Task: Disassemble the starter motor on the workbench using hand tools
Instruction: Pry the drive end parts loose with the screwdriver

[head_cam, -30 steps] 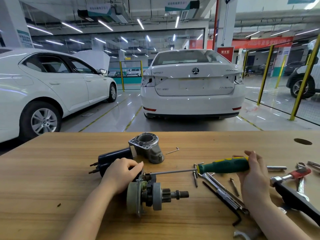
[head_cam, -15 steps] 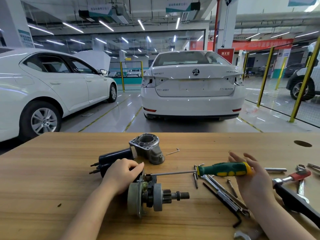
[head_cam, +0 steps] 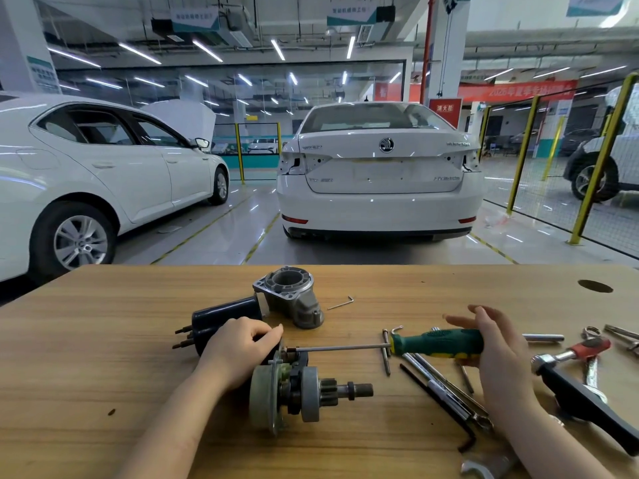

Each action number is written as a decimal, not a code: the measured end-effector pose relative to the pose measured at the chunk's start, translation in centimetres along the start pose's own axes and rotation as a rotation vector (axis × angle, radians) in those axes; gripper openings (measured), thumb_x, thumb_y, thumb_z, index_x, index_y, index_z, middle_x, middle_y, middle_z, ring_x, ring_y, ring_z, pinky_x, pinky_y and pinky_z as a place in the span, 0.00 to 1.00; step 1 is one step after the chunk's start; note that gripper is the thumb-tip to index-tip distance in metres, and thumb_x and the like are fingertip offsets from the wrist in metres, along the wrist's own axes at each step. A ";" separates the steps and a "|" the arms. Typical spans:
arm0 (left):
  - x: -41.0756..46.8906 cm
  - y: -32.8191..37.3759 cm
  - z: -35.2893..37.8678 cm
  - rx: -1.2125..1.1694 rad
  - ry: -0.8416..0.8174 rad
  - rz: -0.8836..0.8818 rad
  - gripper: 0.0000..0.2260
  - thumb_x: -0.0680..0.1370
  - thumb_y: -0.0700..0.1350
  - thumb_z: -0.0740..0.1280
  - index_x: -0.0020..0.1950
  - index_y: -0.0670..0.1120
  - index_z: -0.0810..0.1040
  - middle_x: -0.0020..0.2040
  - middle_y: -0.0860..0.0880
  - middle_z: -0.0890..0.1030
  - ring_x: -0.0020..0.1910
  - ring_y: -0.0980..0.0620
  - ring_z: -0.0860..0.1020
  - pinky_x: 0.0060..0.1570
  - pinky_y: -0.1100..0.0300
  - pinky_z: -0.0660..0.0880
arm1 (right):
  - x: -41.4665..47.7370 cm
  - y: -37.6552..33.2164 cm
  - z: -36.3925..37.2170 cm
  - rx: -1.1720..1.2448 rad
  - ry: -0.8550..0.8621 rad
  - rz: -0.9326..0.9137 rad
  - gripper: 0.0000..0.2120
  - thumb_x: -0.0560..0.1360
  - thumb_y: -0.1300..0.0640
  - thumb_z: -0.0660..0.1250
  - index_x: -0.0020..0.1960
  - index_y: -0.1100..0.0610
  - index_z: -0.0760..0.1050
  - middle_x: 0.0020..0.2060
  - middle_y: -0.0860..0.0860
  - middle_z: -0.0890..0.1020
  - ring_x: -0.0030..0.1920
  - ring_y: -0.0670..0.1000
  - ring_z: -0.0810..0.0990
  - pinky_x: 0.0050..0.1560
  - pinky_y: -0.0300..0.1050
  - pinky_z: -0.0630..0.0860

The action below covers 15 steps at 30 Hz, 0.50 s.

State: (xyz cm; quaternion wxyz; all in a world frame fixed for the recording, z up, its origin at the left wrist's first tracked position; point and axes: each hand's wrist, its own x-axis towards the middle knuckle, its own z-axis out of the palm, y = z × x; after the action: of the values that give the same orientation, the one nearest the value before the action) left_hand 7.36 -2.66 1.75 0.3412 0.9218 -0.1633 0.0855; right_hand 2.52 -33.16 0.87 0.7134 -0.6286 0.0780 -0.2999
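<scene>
Green-handled screwdriver [head_cam: 439,342] pressed sideways into a half-stripped starter motor [head_cam: 294,392] on a wooden workbench [head_cam: 103,340].

Our right hand [head_cam: 498,344] is spread, fingers straight, with only the palm against the handle. Our left hand [head_cam: 238,350] curls over the motor's dark body, holding it down mid-bench, close to us. With so loose a hold, we judge the long shaft could slip off the screw, chew its head, or jab the left fingers just beside the tip. The round motor could also roll. Beyond lie a grey housing [head_cam: 290,299] and a black cylinder [head_cam: 224,314]. To the right, long bolts [head_cam: 386,350] and a ratchet [head_cam: 567,357] could be scattered by a sliding tool.
</scene>
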 end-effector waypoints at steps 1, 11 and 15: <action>0.0 0.0 0.0 0.004 0.002 0.001 0.25 0.79 0.50 0.61 0.20 0.57 0.72 0.18 0.55 0.69 0.21 0.59 0.67 0.31 0.61 0.63 | -0.1 0.1 0.0 -0.052 0.007 -0.034 0.07 0.80 0.55 0.55 0.48 0.51 0.72 0.40 0.54 0.82 0.41 0.55 0.79 0.32 0.48 0.76; -0.3 0.1 -0.2 -0.005 0.033 -0.064 0.27 0.62 0.75 0.56 0.34 0.55 0.82 0.30 0.57 0.81 0.32 0.60 0.77 0.35 0.62 0.71 | 0.1 0.6 0.2 -0.058 0.025 -0.107 0.08 0.78 0.56 0.60 0.57 0.54 0.68 0.44 0.52 0.77 0.44 0.51 0.78 0.35 0.36 0.78; -0.2 -0.1 -0.2 -0.012 0.023 -0.075 0.31 0.58 0.77 0.55 0.36 0.54 0.83 0.33 0.56 0.82 0.35 0.59 0.78 0.38 0.59 0.74 | 0.4 0.7 0.1 0.024 -0.055 -0.102 0.10 0.77 0.59 0.61 0.53 0.45 0.69 0.47 0.51 0.76 0.48 0.50 0.76 0.47 0.38 0.77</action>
State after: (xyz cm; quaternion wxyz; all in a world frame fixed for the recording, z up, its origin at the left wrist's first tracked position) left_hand 7.19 -2.42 1.81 0.3514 0.9242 -0.1250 0.0823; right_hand 3.12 -33.21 0.29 0.7064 -0.6313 0.0225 -0.3193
